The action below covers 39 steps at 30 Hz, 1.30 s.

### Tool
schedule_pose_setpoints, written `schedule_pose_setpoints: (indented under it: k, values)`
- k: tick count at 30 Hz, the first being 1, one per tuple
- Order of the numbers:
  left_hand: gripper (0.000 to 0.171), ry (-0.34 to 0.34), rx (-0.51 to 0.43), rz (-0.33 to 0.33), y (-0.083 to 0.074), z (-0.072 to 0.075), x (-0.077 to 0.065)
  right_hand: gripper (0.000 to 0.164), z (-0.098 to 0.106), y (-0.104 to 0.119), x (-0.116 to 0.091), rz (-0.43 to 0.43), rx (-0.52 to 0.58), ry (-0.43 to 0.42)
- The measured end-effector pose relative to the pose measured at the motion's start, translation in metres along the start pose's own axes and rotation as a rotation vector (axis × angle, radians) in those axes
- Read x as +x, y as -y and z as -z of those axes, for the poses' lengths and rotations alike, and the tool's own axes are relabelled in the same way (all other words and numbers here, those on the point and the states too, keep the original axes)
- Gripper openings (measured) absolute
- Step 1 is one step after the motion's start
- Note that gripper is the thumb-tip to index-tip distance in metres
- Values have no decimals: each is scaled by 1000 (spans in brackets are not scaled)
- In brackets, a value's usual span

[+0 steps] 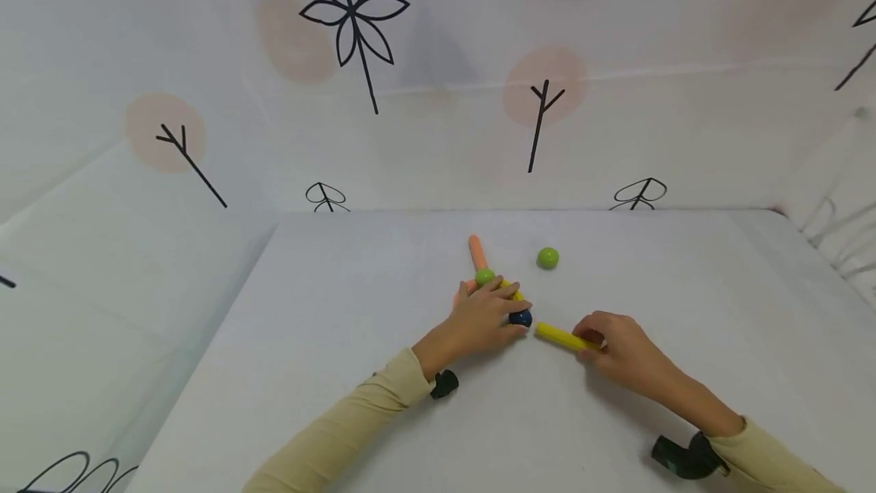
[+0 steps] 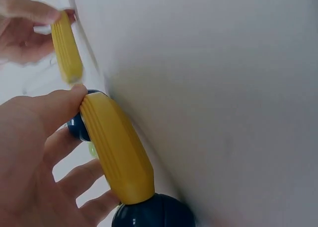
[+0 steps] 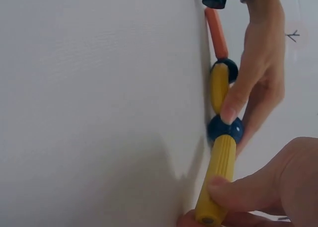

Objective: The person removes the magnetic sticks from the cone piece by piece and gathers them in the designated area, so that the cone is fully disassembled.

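My left hand grips a joined toy build of sticks and balls at its near right corner, with the thumb by a navy blue ball and a yellow stick. Another navy ball sits at that stick's other end. Also in the build are a green ball and orange sticks, partly hidden by the hand. My right hand pinches a separate ribbed yellow stick near its outer end. Its free end points at the navy corner ball, with a small gap visible in the head view.
A loose green ball lies behind the build, to its right. The white table meets a patterned cloth backdrop at its far edge. Dark wrist devices hang below both sleeves, close to the tabletop.
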<state>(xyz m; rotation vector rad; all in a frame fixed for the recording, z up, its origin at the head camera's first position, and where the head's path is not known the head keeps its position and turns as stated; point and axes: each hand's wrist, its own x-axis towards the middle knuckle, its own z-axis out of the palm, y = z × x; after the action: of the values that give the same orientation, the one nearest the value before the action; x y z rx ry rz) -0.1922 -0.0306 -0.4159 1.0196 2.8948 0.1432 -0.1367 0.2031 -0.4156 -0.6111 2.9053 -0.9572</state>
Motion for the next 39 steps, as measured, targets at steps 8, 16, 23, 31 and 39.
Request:
schedule_pose_setpoints:
  k: [8, 16, 23, 31, 39]
  values:
    - [45, 10, -29, 36, 7, 1, -5, 20, 14, -22, -15, -51, 41, -24]
    - [45, -4, -22, 16, 5, -1, -4, 21, 29, -46, -18, -84, 86, -63]
    - [45, -21, -20, 2, 5, -2, -3, 24, 40, -64, -14, -90, 129, -105]
    - [45, -24, -17, -4, 4, -2, -3, 26, 57, -79, 4, -160, 127, -127]
    - [46, -23, -18, -7, 5, -2, -4, 29, 65, -99, 31, -214, 129, -144]
